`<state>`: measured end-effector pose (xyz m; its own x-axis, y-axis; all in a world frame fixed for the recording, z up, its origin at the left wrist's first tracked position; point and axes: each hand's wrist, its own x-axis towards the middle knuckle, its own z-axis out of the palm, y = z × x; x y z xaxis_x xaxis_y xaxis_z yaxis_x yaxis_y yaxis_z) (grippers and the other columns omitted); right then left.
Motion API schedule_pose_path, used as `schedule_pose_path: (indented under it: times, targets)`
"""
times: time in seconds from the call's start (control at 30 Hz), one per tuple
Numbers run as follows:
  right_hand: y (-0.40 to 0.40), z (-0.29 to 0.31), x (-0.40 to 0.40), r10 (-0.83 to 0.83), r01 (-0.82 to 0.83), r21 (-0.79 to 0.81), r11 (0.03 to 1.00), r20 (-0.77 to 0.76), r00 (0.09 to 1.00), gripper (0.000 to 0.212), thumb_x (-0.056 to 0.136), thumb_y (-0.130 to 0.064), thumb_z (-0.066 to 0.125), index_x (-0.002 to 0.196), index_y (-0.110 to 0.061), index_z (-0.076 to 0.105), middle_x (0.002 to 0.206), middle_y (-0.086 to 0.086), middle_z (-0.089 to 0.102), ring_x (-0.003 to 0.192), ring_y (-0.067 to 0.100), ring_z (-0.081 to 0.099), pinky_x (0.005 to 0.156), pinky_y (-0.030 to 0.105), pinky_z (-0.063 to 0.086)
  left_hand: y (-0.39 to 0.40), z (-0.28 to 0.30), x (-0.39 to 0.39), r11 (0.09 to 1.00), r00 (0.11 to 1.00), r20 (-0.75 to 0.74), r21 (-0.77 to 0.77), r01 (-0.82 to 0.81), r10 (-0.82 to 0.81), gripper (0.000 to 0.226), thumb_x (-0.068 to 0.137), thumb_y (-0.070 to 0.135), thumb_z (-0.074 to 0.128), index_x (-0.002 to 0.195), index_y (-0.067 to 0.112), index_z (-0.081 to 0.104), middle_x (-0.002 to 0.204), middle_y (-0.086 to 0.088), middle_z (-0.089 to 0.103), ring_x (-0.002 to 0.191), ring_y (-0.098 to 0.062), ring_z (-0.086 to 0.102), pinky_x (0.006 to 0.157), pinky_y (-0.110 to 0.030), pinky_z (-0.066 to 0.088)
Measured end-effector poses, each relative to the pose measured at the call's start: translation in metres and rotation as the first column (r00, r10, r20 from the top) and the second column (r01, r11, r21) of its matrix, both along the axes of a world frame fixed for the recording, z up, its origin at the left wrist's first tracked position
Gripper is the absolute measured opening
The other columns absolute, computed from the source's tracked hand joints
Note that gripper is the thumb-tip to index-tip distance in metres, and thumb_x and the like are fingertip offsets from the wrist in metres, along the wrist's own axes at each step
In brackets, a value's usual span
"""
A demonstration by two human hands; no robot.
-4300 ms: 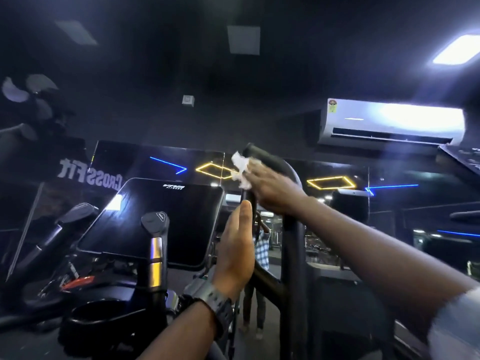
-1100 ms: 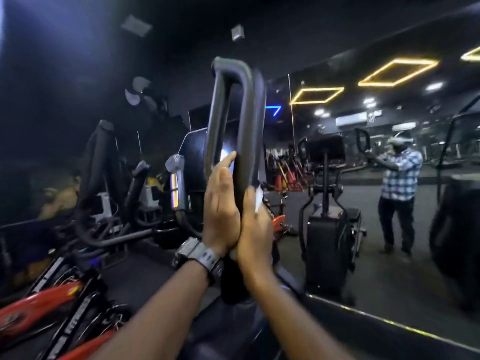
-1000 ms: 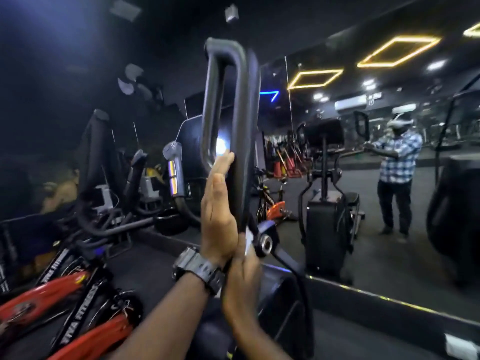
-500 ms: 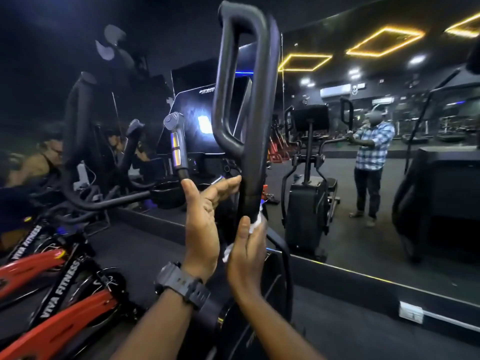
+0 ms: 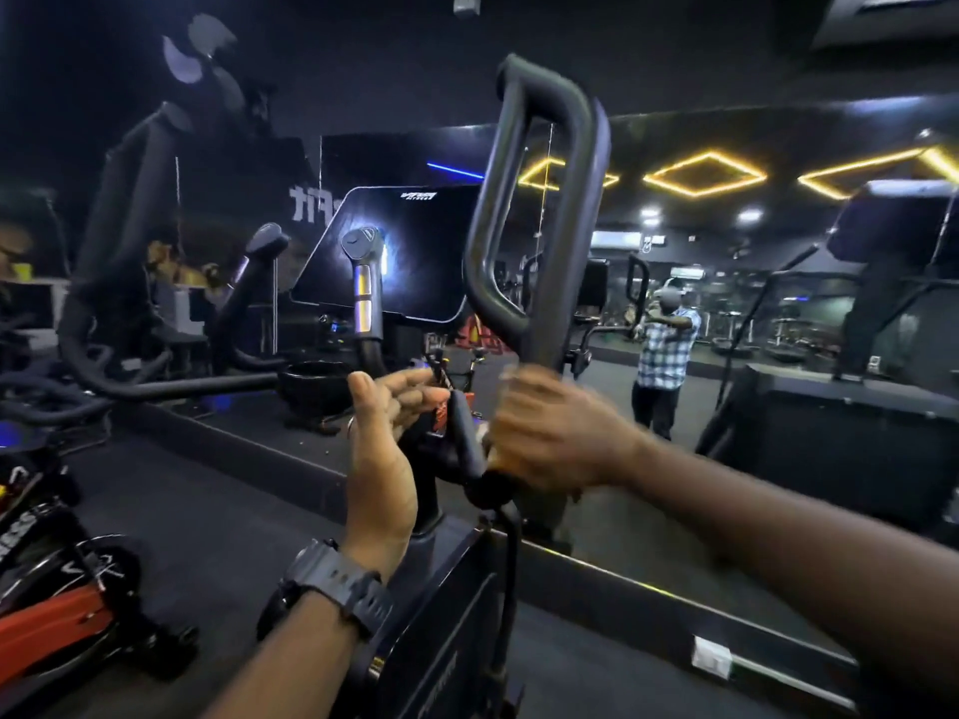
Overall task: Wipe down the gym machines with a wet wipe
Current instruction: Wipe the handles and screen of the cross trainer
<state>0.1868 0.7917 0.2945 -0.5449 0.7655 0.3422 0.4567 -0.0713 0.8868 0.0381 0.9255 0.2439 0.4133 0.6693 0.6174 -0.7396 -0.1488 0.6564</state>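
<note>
The elliptical's black loop handle (image 5: 539,210) stands upright in the middle of the view. My right hand (image 5: 550,433), blurred by motion, is curled round the bar just below the loop. The wet wipe is hidden under that hand. My left hand (image 5: 384,448), with a dark watch on the wrist, is held open just left of the bar, fingers relaxed and pointing toward it. It grips nothing, and I cannot tell whether its fingertips touch the machine.
The machine's dark console screen (image 5: 399,251) and an inner grip with silver sensors (image 5: 363,282) stand behind my left hand. Red exercise bikes (image 5: 52,614) lie at lower left. A wall mirror (image 5: 778,459) on the right reflects a person in a checked shirt (image 5: 664,345).
My right hand has moved from the front of the bar to wrap round it from the right, slightly higher, covering the wipe. My left hand stays open beside the bar. The view has shifted.
</note>
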Motion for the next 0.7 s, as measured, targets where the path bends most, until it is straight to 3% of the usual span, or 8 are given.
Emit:
schedule_pose_path:
  times: [0.07,0.13,0.27,0.33,0.43,0.53,0.6,0.7]
  targets:
    - [0.008,0.038,-0.008,-0.04,0.051,0.134,0.99,-0.086,0.996,0.033,0.099,-0.03,0.047,0.076,-0.018,0.067,0.078,0.001,0.065,0.083,0.025,0.063,0.112,0.043,0.038,-0.002,-0.002,0.001,0.999,0.999,-0.02,-0.018,0.031,-0.032,0.076,0.091,0.063,0.016,0.11,0.008,0.065,0.1,-0.014,0.072,0.098,-0.018,0.067,0.092,-0.03,0.045]
    - [0.016,0.031,-0.02,-0.072,0.095,0.152,0.984,-0.153,0.986,0.036,0.097,-0.032,0.048,0.07,-0.016,0.066,0.07,0.003,0.061,0.075,0.027,0.058,0.107,0.044,0.042,-0.006,-0.004,0.002,0.999,0.998,-0.052,-0.005,0.045,-0.046,0.08,0.09,0.069,0.019,0.113,0.008,0.065,0.102,-0.011,0.073,0.097,-0.016,0.067,0.091,-0.031,0.045]
    - [0.009,-0.034,-0.029,-0.13,0.116,-0.128,0.985,-0.111,0.985,0.027,0.094,-0.028,0.051,0.075,-0.015,0.064,0.075,0.005,0.057,0.073,0.028,0.052,0.088,0.042,0.046,-0.009,-0.006,0.0,0.994,0.998,-0.071,0.107,0.01,-0.003,0.072,0.088,0.073,0.023,0.109,0.021,0.068,0.107,-0.003,0.073,0.107,-0.018,0.066,0.101,-0.042,0.046]
    - [0.005,-0.016,-0.021,-0.107,0.094,-0.148,0.985,-0.087,0.99,0.026,0.097,-0.028,0.05,0.079,-0.016,0.065,0.08,0.004,0.059,0.079,0.027,0.055,0.092,0.04,0.046,-0.007,-0.004,-0.002,0.987,0.997,-0.082,0.16,0.012,0.001,0.071,0.089,0.071,0.024,0.109,0.019,0.068,0.107,-0.003,0.073,0.108,-0.016,0.066,0.103,-0.044,0.047]
    - [0.004,0.043,-0.009,-0.146,0.159,0.052,0.986,-0.202,0.968,0.033,0.101,-0.032,0.045,0.094,-0.018,0.074,0.101,0.001,0.07,0.108,0.026,0.061,0.108,0.042,0.038,-0.013,0.005,0.002,0.967,0.994,-0.105,0.252,0.018,0.009,0.067,0.09,0.069,0.028,0.112,0.021,0.068,0.102,0.003,0.074,0.108,-0.011,0.066,0.103,-0.044,0.046]
    - [0.006,0.065,-0.004,-0.247,0.27,0.054,0.961,-0.269,0.931,0.038,0.102,-0.034,0.039,0.117,-0.022,0.072,0.125,-0.006,0.067,0.139,0.02,0.044,0.121,0.044,0.021,-0.03,0.01,0.012,0.937,0.99,-0.137,0.35,0.018,0.032,0.062,0.092,0.069,0.032,0.119,0.023,0.064,0.114,0.009,0.069,0.116,-0.008,0.061,0.105,-0.045,0.044]
    - [0.007,0.047,-0.007,-0.247,0.262,0.015,0.965,-0.285,0.926,0.037,0.101,-0.033,0.04,0.12,-0.022,0.071,0.127,-0.006,0.066,0.139,0.019,0.044,0.122,0.042,0.018,-0.037,0.004,0.018,0.944,0.99,-0.131,0.329,0.003,0.043,0.06,0.091,0.07,0.033,0.12,0.025,0.061,0.116,0.008,0.067,0.115,-0.01,0.06,0.103,-0.046,0.045]
    - [-0.003,0.039,-0.011,-0.224,0.189,-0.18,0.965,-0.201,0.953,0.036,0.105,-0.033,0.04,0.111,-0.018,0.071,0.118,-0.001,0.068,0.12,0.021,0.058,0.118,0.038,0.028,-0.034,-0.006,0.021,0.965,0.99,-0.09,0.249,-0.082,0.107,0.05,0.091,0.072,0.033,0.103,0.03,0.057,0.097,0.004,0.066,0.094,-0.018,0.065,0.088,-0.052,0.051]
